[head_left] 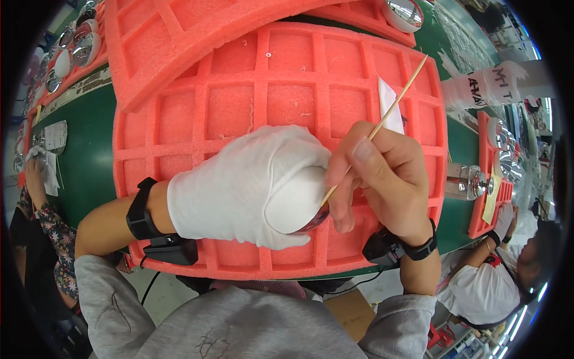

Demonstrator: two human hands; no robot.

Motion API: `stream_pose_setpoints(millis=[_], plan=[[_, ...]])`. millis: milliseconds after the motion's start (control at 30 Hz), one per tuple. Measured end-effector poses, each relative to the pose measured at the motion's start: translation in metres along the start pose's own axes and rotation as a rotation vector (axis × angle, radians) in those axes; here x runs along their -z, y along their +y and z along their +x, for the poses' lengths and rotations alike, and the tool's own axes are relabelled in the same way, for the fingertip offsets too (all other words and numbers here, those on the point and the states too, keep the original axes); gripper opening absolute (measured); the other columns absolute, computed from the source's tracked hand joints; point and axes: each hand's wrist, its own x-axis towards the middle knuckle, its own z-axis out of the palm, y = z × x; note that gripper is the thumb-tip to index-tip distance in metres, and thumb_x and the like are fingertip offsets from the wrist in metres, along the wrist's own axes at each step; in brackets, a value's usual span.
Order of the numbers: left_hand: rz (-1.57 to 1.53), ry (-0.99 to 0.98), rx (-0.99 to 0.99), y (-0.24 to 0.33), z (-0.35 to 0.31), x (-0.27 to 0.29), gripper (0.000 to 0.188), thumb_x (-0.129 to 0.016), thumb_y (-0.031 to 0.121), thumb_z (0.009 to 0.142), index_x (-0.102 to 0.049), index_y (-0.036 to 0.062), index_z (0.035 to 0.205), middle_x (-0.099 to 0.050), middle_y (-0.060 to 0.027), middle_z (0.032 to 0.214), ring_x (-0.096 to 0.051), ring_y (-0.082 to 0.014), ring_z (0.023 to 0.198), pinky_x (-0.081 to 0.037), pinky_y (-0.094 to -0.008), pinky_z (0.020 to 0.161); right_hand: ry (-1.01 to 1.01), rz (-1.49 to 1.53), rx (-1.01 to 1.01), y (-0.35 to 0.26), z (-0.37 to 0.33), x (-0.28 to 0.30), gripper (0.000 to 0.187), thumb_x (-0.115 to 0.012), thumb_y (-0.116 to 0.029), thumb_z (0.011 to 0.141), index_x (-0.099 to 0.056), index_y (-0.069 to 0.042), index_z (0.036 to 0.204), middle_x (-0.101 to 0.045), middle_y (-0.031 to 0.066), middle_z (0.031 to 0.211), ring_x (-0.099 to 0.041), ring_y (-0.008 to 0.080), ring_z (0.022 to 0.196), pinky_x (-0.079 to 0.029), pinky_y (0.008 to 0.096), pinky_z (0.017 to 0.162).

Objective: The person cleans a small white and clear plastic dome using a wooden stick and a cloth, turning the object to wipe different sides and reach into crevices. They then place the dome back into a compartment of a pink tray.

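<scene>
My left hand [233, 185], in a white glove, is wrapped round a white rounded piece [299, 200] with a dark shiny face turned toward my right hand. Between the bare fingers of my right hand [388, 185] is a thin wooden stick [400, 99]. It slants down to the left, and its lower tip reaches the edge of the shiny face. Whether the tip touches it, I cannot tell. Both hands are above a red foam tray [233, 112] divided into square pockets. A folded white paper [390, 107] lies on the tray beyond my right hand.
Another red foam tray [143, 42] overlaps the far left. Mirrored white pieces stand at far left [86, 48] and far right [405, 15]. A glass jar [463, 181] sits on the green table [89, 152] at right. A wrapped post [490, 84] juts in. People work on both sides.
</scene>
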Motion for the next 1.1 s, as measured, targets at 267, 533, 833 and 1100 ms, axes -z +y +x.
stream_pose_setpoints(millis=[267,533,833,1100], plan=[[0.029,0.028,-0.012,0.003,-0.003,0.003,0.078,-0.094,0.028,0.066,-0.057,0.0098,0.132,-0.057,-0.0137,0.134,-0.056,-0.0371,0.124,-0.049,-0.0465,0.103,0.140,-0.163,0.077,0.002,-0.006,-0.012,0.033,-0.041,-0.016,0.111,-0.056,0.004,0.090,-0.062,0.0118,0.067,-0.059,0.0161,0.047,-0.047,0.0268,0.042],[0.088,-0.045,0.019,-0.001,-0.002,0.003,0.078,-0.093,0.028,0.064,-0.058,0.0080,0.131,-0.059,-0.0129,0.132,-0.056,-0.0375,0.123,-0.046,-0.0473,0.107,0.130,-0.347,0.183,0.002,-0.009,-0.015,0.031,-0.043,-0.015,0.111,-0.057,0.004,0.092,-0.062,0.0103,0.068,-0.058,0.0123,0.048,-0.045,0.0251,0.045],[0.372,0.227,-0.088,0.011,-0.002,0.002,0.077,-0.093,0.031,0.059,-0.061,0.0083,0.125,-0.060,-0.0111,0.121,-0.055,-0.0349,0.124,-0.038,-0.0508,0.111,0.104,-0.378,0.226,0.005,-0.005,-0.009,0.032,-0.044,-0.017,0.111,-0.058,0.003,0.091,-0.063,0.0099,0.073,-0.055,0.0106,0.049,-0.042,0.0239,0.044],[0.367,0.416,-0.129,0.013,0.000,-0.009,0.079,-0.094,0.027,0.055,-0.060,0.0074,0.123,-0.059,-0.0142,0.120,-0.055,-0.0359,0.118,-0.046,-0.0485,0.100,0.132,-0.421,0.284,0.008,-0.001,-0.009,0.033,-0.044,-0.019,0.112,-0.058,0.002,0.091,-0.062,0.0093,0.073,-0.054,0.0099,0.049,-0.040,0.0230,0.042]])
